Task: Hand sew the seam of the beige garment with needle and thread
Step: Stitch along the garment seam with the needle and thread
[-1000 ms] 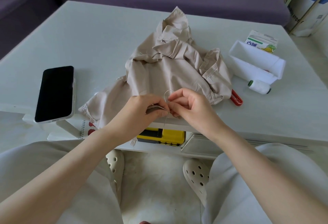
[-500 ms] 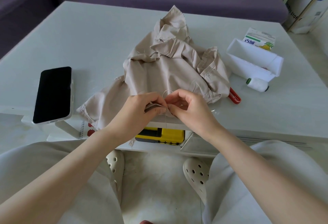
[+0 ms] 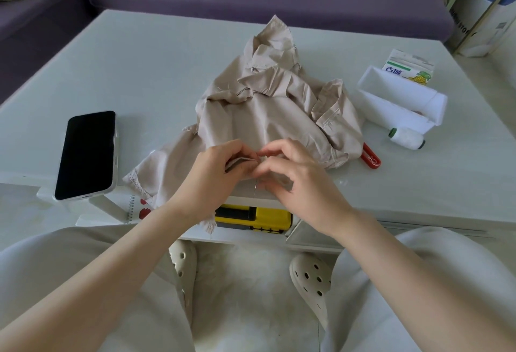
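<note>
Garment [image 3: 268,117] seam pinched in L hand [image 3: 212,175]; R hand [image 3: 301,184] pinches thread [image 3: 255,187] beside it.

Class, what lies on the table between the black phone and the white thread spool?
In the head view, the crumpled beige garment lies between the phone and the thread spool, with a red tool at its spool-side edge.

left hand [image 3: 213,171] pinching, right hand [image 3: 304,184] pinching
</note>
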The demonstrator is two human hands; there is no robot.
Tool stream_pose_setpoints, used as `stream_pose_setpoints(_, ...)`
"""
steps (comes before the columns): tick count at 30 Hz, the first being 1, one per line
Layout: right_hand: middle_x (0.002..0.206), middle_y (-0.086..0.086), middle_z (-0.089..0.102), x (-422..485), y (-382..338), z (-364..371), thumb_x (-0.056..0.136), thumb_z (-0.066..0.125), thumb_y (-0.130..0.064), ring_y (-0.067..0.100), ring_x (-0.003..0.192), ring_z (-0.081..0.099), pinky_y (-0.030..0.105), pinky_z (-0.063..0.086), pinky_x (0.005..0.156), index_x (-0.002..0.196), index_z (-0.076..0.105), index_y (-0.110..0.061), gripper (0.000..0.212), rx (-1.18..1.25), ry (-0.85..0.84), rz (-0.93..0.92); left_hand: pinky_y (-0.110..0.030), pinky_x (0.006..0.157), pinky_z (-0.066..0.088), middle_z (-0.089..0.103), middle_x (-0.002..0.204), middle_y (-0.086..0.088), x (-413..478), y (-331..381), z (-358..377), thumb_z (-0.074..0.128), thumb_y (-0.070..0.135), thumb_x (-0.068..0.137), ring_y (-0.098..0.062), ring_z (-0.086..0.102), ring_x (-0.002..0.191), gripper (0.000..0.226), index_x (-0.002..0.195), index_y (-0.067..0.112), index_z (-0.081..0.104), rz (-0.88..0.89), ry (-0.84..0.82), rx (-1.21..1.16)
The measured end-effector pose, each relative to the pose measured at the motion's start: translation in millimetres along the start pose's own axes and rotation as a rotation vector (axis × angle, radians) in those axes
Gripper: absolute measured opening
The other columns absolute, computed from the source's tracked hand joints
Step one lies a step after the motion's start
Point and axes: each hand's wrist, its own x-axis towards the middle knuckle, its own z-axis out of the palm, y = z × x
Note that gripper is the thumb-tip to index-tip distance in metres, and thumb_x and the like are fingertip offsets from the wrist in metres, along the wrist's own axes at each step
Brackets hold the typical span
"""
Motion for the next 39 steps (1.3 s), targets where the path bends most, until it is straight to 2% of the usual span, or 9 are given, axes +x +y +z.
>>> stream_pose_setpoints(8, 0.101, -0.003, 0.058, 1.2, -2.5, -1.2, 0.083, 0.067, -0.017, 0.018, 0.096, 0.058, 0.032, 0.05, 0.083, 0.084, 0.075, -0.013, 0.009, 0.209, 0.039, 0.006, -0.01, 0.063, 0.04, 0.062, 0.071, 0.013, -0.4, 3.6, 0.3, 0.062, 0.014, 0.09, 0.0, 0.055, 0.069, 0.021, 0.078, 0.032, 0.059, 0.005, -0.018, -0.008)
stream_pose_setpoints(12, 0.09, -0.006, 0.07, 1.2, -15.7, -6.7, 0.087, 0.063, -0.012, 0.01, 0.106, 0.062, 0.024, 0.047, 0.093, 0.085, 0.066, -0.018, 0.007, 0.566, 0.007, 0.116, -0.007, 0.058, 0.037, 0.057, 0.065, 0.017, -0.8, 2.3, -2.2, 0.06, 0.011, 0.091, 0.007, 0.052, 0.062, 0.014, 0.083, 0.022, 0.06, 0.009, 0.009, -0.008)
stream_pose_setpoints(15, 0.071, -0.002, 0.068, 0.3, -21.1, -13.3, 0.093, 0.05, -0.008, 0.013, 0.083, 0.069, 0.019, 0.049, 0.085, 0.087, 0.054, -0.01, 0.007, 0.866, -0.008, 0.302, -0.006, 0.062, 0.038, 0.06, 0.072, 0.015, -0.7, 0.5, -3.8, 0.06, 0.011, 0.091, 0.008, 0.053, 0.067, 0.012, 0.084, 0.021, 0.06, -0.008, 0.025, -0.023)
stream_pose_setpoints(19, 0.052, -0.009, 0.041, -2.0, -20.3, -14.3, 0.1, 0.035, -0.006, 0.008, 0.044, 0.038, 0.024, 0.051, 0.067, 0.091, 0.046, -0.006, 0.015, 0.908, -0.047, 0.459, -0.006, 0.065, 0.038, 0.062, 0.077, 0.013, -0.8, -1.1, -3.6, 0.06, 0.012, 0.091, 0.006, 0.053, 0.071, 0.016, 0.082, 0.026, 0.058, -0.022, 0.031, -0.031)
stream_pose_setpoints(23, 0.051, -0.013, 0.034, -10.7, -18.4, -7.5, 0.103, 0.031, -0.011, 0.006, 0.045, 0.027, 0.022, 0.035, 0.047, 0.091, 0.043, -0.008, 0.017, 0.823, -0.145, 0.583, -0.005, 0.066, 0.038, 0.061, 0.076, 0.015, 0.1, -2.2, -0.9, 0.06, 0.013, 0.091, 0.007, 0.053, 0.071, 0.012, 0.084, 0.023, 0.06, -0.022, 0.04, -0.02)
stream_pose_setpoints(29, 0.051, -0.013, 0.031, -17.5, -16.5, -10.1, 0.104, 0.031, -0.016, 0.006, 0.045, 0.023, 0.022, 0.02, 0.044, 0.089, 0.043, -0.01, 0.02, 0.795, -0.219, 0.658, -0.012, 0.063, 0.042, 0.059, 0.077, 0.016, -1.0, -7.3, 4.4, 0.061, 0.014, 0.09, 0.002, 0.054, 0.074, 0.006, 0.088, 0.02, 0.06, 0.047, 0.065, 0.101)
stream_pose_setpoints(34, 0.055, -0.009, 0.035, -17.9, -7.9, -18.9, 0.103, 0.032, -0.013, 0.006, 0.046, 0.027, 0.02, 0.03, 0.043, 0.09, 0.046, -0.01, 0.02, 0.794, -0.074, 0.62, -0.032, 0.073, 0.042, 0.057, 0.099, -0.004, -10.9, -18.9, 21.6, 0.066, 0.0, 0.076, -0.026, 0.054, 0.09, 0.033, 0.106, 0.012, 0.06, 0.271, 0.103, 0.67)
stream_pose_setpoints(36, 0.055, -0.007, 0.037, -18.7, -7.4, -22.0, 0.102, 0.034, -0.012, 0.006, 0.045, 0.027, 0.018, 0.031, 0.043, 0.089, 0.049, -0.011, 0.021, 0.871, 0.01, 0.641, -0.033, 0.082, 0.036, 0.06, 0.102, -0.005, -15.3, -15.6, 28.8, 0.056, 0.004, 0.075, -0.028, 0.054, 0.094, 0.036, 0.11, 0.011, 0.062, 0.396, 0.041, 0.667)
stream_pose_setpoints(39, 0.053, -0.007, 0.036, -18.2, -7.6, -27.1, 0.102, 0.036, -0.013, 0.005, 0.042, 0.024, 0.016, 0.027, 0.04, 0.088, 0.051, -0.012, 0.021, 1.027, 0.128, 0.679, -0.028, 0.104, 0.021, 0.06, 0.123, -0.006, -27.5, -5.2, 40.7, 0.045, 0.027, 0.079, -0.021, 0.042, 0.123, 0.052, 0.128, 0.013, 0.055, 0.493, -0.176, 0.56)
